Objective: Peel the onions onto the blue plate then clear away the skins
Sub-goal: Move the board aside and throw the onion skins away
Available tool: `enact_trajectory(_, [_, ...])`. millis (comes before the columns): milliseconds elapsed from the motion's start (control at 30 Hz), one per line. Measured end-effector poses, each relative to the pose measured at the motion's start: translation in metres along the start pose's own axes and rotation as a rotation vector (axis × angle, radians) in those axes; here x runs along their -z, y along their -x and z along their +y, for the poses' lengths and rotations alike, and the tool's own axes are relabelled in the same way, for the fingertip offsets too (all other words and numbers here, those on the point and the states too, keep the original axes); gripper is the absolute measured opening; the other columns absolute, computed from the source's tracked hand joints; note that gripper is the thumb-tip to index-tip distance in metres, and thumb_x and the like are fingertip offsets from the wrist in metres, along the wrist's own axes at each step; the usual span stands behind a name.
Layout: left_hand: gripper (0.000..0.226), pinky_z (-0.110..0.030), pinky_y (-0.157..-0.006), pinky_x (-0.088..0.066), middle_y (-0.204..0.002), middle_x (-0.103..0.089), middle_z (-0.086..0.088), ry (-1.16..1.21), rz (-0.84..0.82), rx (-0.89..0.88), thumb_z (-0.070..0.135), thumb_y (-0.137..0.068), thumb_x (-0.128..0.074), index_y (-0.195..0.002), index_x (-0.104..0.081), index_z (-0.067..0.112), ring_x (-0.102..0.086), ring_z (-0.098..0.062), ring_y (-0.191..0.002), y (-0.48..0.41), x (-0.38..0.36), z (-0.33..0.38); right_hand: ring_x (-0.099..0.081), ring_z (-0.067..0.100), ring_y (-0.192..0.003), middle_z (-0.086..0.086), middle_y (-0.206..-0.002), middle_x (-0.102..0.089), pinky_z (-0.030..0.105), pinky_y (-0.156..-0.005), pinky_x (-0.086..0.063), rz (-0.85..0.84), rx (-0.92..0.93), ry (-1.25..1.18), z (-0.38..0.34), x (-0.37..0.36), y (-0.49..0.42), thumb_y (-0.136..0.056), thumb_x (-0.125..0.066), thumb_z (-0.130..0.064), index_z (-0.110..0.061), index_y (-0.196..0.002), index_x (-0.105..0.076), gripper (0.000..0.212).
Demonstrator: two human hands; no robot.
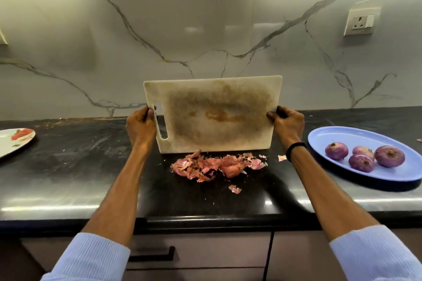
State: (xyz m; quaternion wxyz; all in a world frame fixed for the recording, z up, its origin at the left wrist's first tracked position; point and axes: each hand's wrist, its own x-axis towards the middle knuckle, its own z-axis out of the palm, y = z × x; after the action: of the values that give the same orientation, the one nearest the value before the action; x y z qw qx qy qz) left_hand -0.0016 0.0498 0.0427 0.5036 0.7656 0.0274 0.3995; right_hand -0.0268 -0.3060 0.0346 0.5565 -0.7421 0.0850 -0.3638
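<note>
- Hands: left hand (141, 126) and right hand (288, 124) each gripped an end of the tilted board (212, 114).
- Skins (214, 165) lay heaped on the tabletop (75, 155) just below both hands; four peeled onions (365, 155) sat on the plate (365, 134) beside the right hand.
- Risk: shaking the board could have scattered skins off the edge.

There are two hands, the left hand (140, 126) and the right hand (288, 124). Between them is one cutting board (214, 114). Just below the hands is one pile of onion skins (212, 165), with two loose bits (235, 189) apart from it. Right of the right hand is one blue plate (342, 137) with four onions (389, 156). Far left of the left hand is one white plate (13, 141). The right wrist has one black band (294, 149).
</note>
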Motion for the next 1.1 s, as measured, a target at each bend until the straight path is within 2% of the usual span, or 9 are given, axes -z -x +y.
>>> enact_trajectory(67, [0.02, -0.023, -0.068, -0.052, -0.093, -0.069, -0.008, 0.012, 0.0, -0.02, 0.013, -0.1, -0.056, -0.109, -0.072, 0.007, -0.063, -0.016, -0.077, -0.004, 0.004, 0.006, -0.067, 0.015, -0.101, 0.009, -0.115, -0.072, 0.027, -0.094, -0.053, 0.016, 0.006, -0.045, -0.005, -0.002, -0.003, -0.082, -0.08, -0.012, -0.005, -0.122, -0.068, 0.042])
enact_trajectory(133, [0.02, -0.03, -0.074, -0.057, -0.098, -0.07, -0.008, 0.084, 0.024, -0.002, 0.016, -0.1, -0.057, -0.112, -0.072, 0.012, -0.067, -0.019, -0.082, -0.01, 0.009, 0.011, -0.066, 0.013, -0.099, 0.007, -0.113, -0.072, 0.022, -0.092, -0.052, 0.051, 0.016, -0.1, -0.017, -0.007, -0.007, -0.082, -0.08, -0.011, -0.005, -0.12, -0.069, 0.041])
enact_trajectory(367, [0.026, -0.032, -0.075, -0.057, -0.101, -0.07, -0.007, 0.185, 0.008, 0.061, 0.027, -0.107, -0.042, -0.115, -0.063, 0.013, -0.068, -0.018, -0.085, -0.026, 0.039, 0.007, -0.067, 0.014, -0.102, 0.004, -0.115, -0.072, 0.03, -0.097, -0.054, -0.008, 0.015, -0.184, -0.067, -0.057, -0.037, -0.082, -0.08, -0.011, -0.01, -0.123, -0.068, 0.043])
enact_trajectory(433, [0.025, -0.037, -0.074, -0.057, -0.099, -0.07, -0.007, 0.212, 0.07, 0.153, 0.029, -0.107, -0.039, -0.107, -0.06, 0.015, -0.069, -0.022, -0.086, -0.026, 0.049, -0.003, -0.066, 0.013, -0.102, 0.002, -0.115, -0.071, 0.031, -0.098, -0.054, -0.083, 0.003, -0.16, -0.084, -0.082, -0.045, -0.082, -0.08, -0.012, -0.012, -0.123, -0.069, 0.042])
enact_trajectory(600, [0.026, -0.04, -0.076, -0.059, -0.089, -0.069, -0.005, 0.237, 0.478, 0.583, 0.03, -0.098, -0.049, -0.09, -0.066, 0.012, -0.069, -0.023, -0.084, -0.021, 0.093, -0.032, -0.064, 0.018, -0.108, 0.003, -0.114, -0.07, 0.027, -0.093, -0.051, -0.434, 0.132, 0.111, -0.118, -0.163, -0.036, -0.089, -0.073, -0.019, -0.011, -0.124, -0.068, 0.036])
enact_trajectory(733, [0.009, -0.035, -0.08, -0.058, -0.103, -0.06, -0.004, 0.341, 0.576, 0.866, 0.025, -0.099, -0.052, -0.105, -0.049, 0.019, -0.064, -0.018, -0.088, 0.01, 0.128, -0.046, -0.059, 0.025, -0.11, 0.006, -0.117, -0.065, 0.035, -0.093, -0.048, -0.687, 0.157, 0.318, -0.108, -0.231, -0.002, -0.094, -0.064, -0.036, -0.012, -0.127, -0.062, 0.041])
enact_trajectory(800, [0.011, -0.036, -0.078, -0.06, -0.108, -0.062, -0.007, 0.344, 0.652, 0.926, 0.02, -0.096, -0.052, -0.106, -0.049, 0.017, -0.066, -0.02, -0.087, 0.017, 0.144, -0.052, -0.059, 0.032, -0.111, 0.012, -0.12, -0.064, 0.038, -0.089, -0.048, -0.714, 0.121, 0.486, -0.093, -0.259, 0.017, -0.093, -0.062, -0.047, -0.01, -0.125, -0.06, 0.049])
enact_trajectory(933, [0.007, -0.026, -0.058, -0.058, -0.105, -0.063, -0.011, 0.436, 0.743, 0.952, 0.005, -0.093, -0.049, -0.098, -0.051, 0.01, -0.067, -0.016, -0.071, 0.033, 0.153, -0.055, -0.046, 0.038, -0.13, 0.02, -0.141, -0.051, 0.045, -0.104, -0.044, -0.792, 0.065, 0.574, -0.066, -0.297, 0.063, -0.088, -0.064, -0.057, -0.007, -0.14, -0.047, 0.074])
enact_trajectory(1100, [0.013, -0.029, -0.067, -0.062, -0.11, -0.06, -0.014, 0.528, 0.767, 0.94, 0.0, -0.093, -0.046, -0.103, -0.053, 0.003, -0.068, -0.019, -0.076, 0.055, 0.147, -0.053, -0.047, 0.035, -0.13, 0.016, -0.143, -0.051, 0.042, -0.107, -0.042, -0.97, 0.173, 0.669, -0.058, -0.316, 0.115, -0.092, -0.061, -0.053, -0.007, -0.139, -0.05, 0.067])
